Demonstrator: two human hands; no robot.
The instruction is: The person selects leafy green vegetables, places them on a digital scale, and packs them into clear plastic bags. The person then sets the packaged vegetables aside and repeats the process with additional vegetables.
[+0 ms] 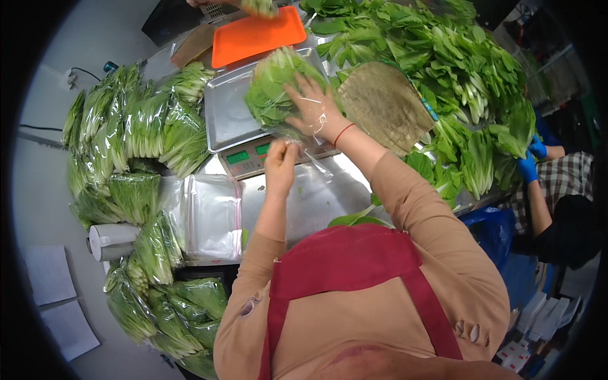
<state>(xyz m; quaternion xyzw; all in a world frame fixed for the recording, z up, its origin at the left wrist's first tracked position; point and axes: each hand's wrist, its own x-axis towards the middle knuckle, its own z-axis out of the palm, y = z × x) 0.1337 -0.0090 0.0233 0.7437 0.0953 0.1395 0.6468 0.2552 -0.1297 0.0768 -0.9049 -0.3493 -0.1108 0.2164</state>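
Observation:
A bundle of leafy greens (275,85) in a clear plastic bag (316,161) lies over the steel pan (228,114) of a digital scale (244,159). My right hand (316,107) is spread flat against the leaves, fingers apart. Clear film shines over its back, so the hand appears to be inside the bag. Just below, my left hand (280,164) pinches the bag's edge between thumb and fingers, in front of the scale's green displays. The bag's loose end hangs towards my apron.
Bagged greens (142,123) are piled left, beside a stack of empty clear bags (213,213) and a white jug (111,241). Loose greens (427,52) cover the right, near a brown cloth (387,102). An orange tray (256,35) sits behind. Blue-gloved hands (527,166) work at right; another hand (199,2) shows at top.

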